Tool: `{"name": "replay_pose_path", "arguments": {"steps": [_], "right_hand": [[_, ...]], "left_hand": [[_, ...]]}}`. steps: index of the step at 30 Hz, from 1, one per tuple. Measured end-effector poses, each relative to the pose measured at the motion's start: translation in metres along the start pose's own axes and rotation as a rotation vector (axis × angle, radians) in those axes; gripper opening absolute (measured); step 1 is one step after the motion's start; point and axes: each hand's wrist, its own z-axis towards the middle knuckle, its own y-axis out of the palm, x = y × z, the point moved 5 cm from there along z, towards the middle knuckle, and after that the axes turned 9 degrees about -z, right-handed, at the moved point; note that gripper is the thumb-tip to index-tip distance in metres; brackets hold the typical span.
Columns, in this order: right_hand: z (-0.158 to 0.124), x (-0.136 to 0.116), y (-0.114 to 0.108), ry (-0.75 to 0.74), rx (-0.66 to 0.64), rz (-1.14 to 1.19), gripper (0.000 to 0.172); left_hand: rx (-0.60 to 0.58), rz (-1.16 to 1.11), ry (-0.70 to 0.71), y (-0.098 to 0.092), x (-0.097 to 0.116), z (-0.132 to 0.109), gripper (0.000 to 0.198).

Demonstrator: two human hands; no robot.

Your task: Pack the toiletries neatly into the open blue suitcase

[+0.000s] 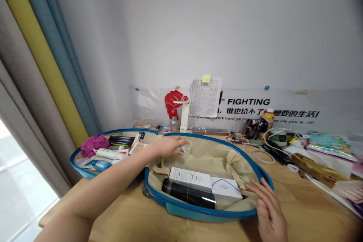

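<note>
An open blue suitcase (198, 211) with a beige lining lies on the wooden desk. My left hand (170, 146) reaches into its right half and closes on a small clear plastic packet (185, 149) near the far wall. My right hand (268, 210) rests flat on the case's near right rim, fingers stretched out. In this half lie a black bottle (188, 194), a white and green box (190, 178) and a white box with blue lines (227, 189).
The case's left half (85, 172) holds a purple bath puff (95, 144), a white tube (110, 154), a blue bottle (100, 165) and a comb. Cables, a tape ring (263, 156), an orange-drink bottle (266, 120) and packets clutter the desk's right. Curtains hang at left.
</note>
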Motion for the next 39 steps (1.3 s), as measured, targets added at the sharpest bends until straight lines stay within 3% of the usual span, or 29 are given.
{"name": "replay_pose_path", "arguments": {"steps": [3,6,17,25,39], "right_hand": [[0.001,-0.001,0.0,0.003,-0.004,-0.004,0.031],[0.002,-0.002,-0.001,0.003,-0.006,-0.008,0.032],[-0.001,0.002,-0.001,0.007,-0.01,-0.015,0.032],[0.0,0.001,0.0,0.032,-0.049,-0.023,0.034],[0.002,0.0,-0.002,-0.003,-0.02,-0.033,0.034]], "left_hand": [[-0.114,-0.056,0.009,0.027,0.011,0.025,0.052],[-0.204,-0.1,-0.022,0.048,0.005,0.038,0.049],[-0.345,-0.204,-0.072,0.085,-0.017,0.043,0.045],[-0.337,-0.236,-0.077,0.098,-0.016,0.05,0.043],[-0.308,-0.241,-0.081,0.099,-0.012,0.051,0.038]]}}
